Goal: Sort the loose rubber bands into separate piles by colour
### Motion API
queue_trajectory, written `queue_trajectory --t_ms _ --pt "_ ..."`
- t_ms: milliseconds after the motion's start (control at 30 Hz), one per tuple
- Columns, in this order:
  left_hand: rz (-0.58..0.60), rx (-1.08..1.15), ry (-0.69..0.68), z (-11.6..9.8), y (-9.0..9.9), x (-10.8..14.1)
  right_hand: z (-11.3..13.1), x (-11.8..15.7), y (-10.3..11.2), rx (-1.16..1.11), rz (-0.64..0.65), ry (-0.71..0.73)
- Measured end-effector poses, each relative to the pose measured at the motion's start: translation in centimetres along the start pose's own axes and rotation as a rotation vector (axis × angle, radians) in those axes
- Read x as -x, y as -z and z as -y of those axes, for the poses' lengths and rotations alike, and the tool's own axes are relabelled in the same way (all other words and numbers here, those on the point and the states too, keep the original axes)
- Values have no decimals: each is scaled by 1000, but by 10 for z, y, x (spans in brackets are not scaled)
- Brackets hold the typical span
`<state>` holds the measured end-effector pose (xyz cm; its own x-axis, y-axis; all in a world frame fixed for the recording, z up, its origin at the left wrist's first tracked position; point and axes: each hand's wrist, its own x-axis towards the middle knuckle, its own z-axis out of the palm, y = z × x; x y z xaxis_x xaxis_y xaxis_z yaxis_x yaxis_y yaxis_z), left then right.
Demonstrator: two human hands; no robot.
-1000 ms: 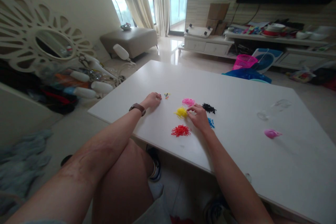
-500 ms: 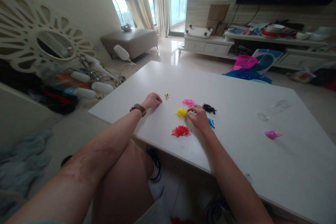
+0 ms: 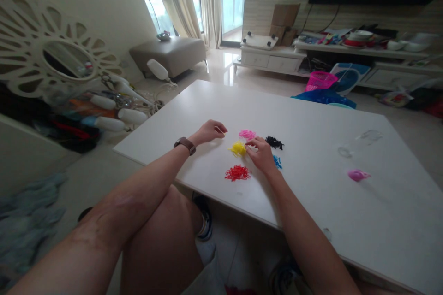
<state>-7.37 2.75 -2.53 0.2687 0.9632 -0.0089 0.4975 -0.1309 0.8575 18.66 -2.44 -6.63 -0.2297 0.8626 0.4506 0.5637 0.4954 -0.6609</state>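
Note:
My left hand (image 3: 210, 132), with a brown watch on the wrist, is over the white table (image 3: 294, 203). Its fingers curl forward with a gap between thumb and forefinger, and I see nothing held. My right hand (image 3: 261, 153) has its fingertips drawn together at the right edge of a yellow pile of small rubber bands (image 3: 237, 149); what they pinch is too small to make out. Around it lie pink bands (image 3: 247, 134), black bands (image 3: 274, 142), red bands (image 3: 237, 173) and blue bands (image 3: 277, 162), the blue ones partly hidden by this hand.
On the table's right side are a clear container (image 3: 360, 144) lying on its side and a pink object (image 3: 357, 175). A small clear piece (image 3: 327, 234) rests by the near edge. White lamp arms (image 3: 129, 116) stand close to the left edge.
My left hand has moved right, and its fingers have parted. The small mixed-colour group of bands seen beside it before is now hidden behind it. My right hand stays by the yellow pile.

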Motion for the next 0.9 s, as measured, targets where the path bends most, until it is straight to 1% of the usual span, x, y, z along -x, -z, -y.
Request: queue_trajectory --t_ms 133,233,333,500,633,800,900 --pt "159 127 -99 -23 -22 0 5 0 1 -78 22 1" --pt "226 197 -161 -31 -36 -1 8 1 2 -162 56 -6" --pt "251 213 -182 -33 -44 -3 8 1 2 -195 57 -23" --pt "227 177 -186 -29 -47 -6 3 0 2 -164 38 -43" --pt "145 56 -191 -23 -44 -9 -3 -1 3 -73 12 -37" --pt "101 -74 -158 -22 -43 -8 -6 1 1 7 85 -12" --pt "80 -136 -165 -23 -44 -8 -7 2 -1 28 112 -5"
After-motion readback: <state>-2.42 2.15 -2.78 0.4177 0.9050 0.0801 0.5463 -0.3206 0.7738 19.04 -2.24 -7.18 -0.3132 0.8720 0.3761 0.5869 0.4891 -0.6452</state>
